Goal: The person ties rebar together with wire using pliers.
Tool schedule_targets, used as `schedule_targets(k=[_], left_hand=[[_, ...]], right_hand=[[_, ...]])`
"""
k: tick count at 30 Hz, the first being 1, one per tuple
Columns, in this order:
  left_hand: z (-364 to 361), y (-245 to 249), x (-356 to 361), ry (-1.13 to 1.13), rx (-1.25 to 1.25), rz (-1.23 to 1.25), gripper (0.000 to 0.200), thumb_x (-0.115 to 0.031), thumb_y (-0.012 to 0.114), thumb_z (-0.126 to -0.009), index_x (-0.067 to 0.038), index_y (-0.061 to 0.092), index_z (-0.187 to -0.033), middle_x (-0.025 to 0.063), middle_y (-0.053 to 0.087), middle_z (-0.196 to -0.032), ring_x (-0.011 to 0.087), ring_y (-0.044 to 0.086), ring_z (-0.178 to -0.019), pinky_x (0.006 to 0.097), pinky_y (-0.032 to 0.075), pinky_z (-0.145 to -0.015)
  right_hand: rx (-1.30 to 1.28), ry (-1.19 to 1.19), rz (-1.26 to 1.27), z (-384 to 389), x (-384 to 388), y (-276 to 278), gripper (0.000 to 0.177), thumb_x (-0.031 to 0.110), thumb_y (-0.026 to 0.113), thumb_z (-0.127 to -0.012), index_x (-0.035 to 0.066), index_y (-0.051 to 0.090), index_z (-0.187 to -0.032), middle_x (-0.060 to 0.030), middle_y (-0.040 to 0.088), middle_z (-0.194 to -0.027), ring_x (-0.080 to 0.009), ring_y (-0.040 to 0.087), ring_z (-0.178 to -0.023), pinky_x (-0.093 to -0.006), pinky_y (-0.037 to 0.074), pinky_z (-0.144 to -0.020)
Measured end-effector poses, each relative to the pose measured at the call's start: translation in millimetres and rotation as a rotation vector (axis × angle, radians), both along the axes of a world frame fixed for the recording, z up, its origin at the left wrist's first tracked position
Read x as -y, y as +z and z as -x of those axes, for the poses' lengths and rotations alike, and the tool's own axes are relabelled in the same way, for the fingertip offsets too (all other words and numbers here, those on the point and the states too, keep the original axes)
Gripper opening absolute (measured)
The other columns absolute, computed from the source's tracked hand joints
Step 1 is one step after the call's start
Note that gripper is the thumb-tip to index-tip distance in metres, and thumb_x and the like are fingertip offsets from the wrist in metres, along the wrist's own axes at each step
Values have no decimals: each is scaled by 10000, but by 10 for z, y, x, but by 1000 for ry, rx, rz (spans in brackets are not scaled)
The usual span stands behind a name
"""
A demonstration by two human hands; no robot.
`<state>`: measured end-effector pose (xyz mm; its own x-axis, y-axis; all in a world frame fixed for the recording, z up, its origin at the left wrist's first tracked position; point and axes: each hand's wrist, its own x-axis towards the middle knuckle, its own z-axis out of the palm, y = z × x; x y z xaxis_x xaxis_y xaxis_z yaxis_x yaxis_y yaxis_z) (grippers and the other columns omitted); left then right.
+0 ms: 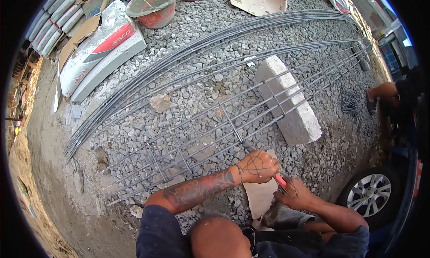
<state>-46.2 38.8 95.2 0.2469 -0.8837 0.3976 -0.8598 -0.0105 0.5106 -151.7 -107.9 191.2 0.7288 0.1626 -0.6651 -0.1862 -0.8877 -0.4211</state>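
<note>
My left hand (257, 166) is closed in a fist at the near side of a long rebar cage (230, 123), around the middle of a red-handled tool (281, 181). The tool's dark end shows beyond the fist, right at a crossbar of the cage. On the other side its red handle reaches my right hand (293, 194), whose fingers are closed on it. The tool's head is partly hidden. A pale block (291, 101) props up the cage, which slopes over gravel. Beneath my hands lies a torn piece of cardboard (260, 195).
Loose long steel bars (179, 56) curve across the gravel behind the cage. Mortar bags (103, 47), a bucket (154, 9) and a pale basin (258, 0) stand farther back. At right are a coil of wire (350, 102), another person's leg (384, 91) and a car wheel (371, 194).
</note>
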Motion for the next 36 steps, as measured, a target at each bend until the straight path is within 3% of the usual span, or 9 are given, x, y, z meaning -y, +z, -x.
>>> schedule_targets(k=[3,6,9,11,16,19,25,31,36], left_hand=[[-159,254,77,-166,-61,-427,146,-192,638,-654,-62,598,-707,101,612,-676,257,619,-643,336,482,-543],[-69,-13,61,-64,42,-133,109,-175,595,-689,-67,580,-678,82,593,-607,246,625,-624,348,488,-544],[-15,-114,-64,-53,79,13,114,-173,555,-735,-72,568,-681,47,577,-615,210,599,-609,313,456,-546],[17,-118,-81,10,64,304,123,-174,590,-673,-64,567,-725,29,523,-609,194,555,-580,306,417,-527],[39,-130,-176,1,119,363,106,-155,586,-706,-58,577,-748,29,504,-621,183,534,-573,291,410,-540],[-22,-75,-104,0,209,303,102,-137,602,-696,-48,582,-742,44,528,-634,218,563,-601,319,441,-563],[-39,78,36,-38,-106,-313,160,-148,612,-632,-33,615,-743,133,617,-635,316,625,-625,421,480,-563],[85,-134,-46,27,-29,85,109,-193,612,-689,-89,581,-693,53,568,-579,222,599,-578,340,455,-532],[31,-132,-74,80,35,218,143,-219,634,-683,-94,566,-701,29,542,-576,182,569,-572,300,432,-542]], right_hand=[[70,-117,285,104,-157,-49,308,145,583,-753,-60,471,-954,-252,591,-688,-434,605,-716,-503,472,-621],[46,-95,217,65,-108,48,331,156,606,-762,-62,462,-965,-275,600,-750,-416,614,-717,-480,486,-647],[-258,-108,-134,-30,-14,254,384,181,638,-792,-58,451,-1027,-234,622,-842,-339,643,-789,-425,507,-658],[-833,-928,-1126,105,112,96,390,211,626,-833,-50,462,-1071,-185,609,-923,-272,629,-810,-383,495,-621],[-1154,-1115,-1243,287,-55,-170,365,272,609,-865,-20,504,-1057,-195,600,-1027,-276,626,-786,-350,457,-574],[-275,-273,-53,142,-177,19,438,345,666,-795,-32,507,-954,-190,618,-709,-346,613,-585,-402,456,-518],[95,-93,413,139,-244,204,466,386,671,-765,-52,531,-841,-183,607,-671,-343,634,-666,-434,484,-600],[-777,-1096,-1069,183,41,30,473,377,625,-833,-35,518,-1038,-159,605,-978,-229,608,-816,-343,464,-704],[-989,-1092,-1011,199,52,-249,310,276,655,-812,18,549,-948,-90,539,-799,-220,491,-630,-360,433,-589]])
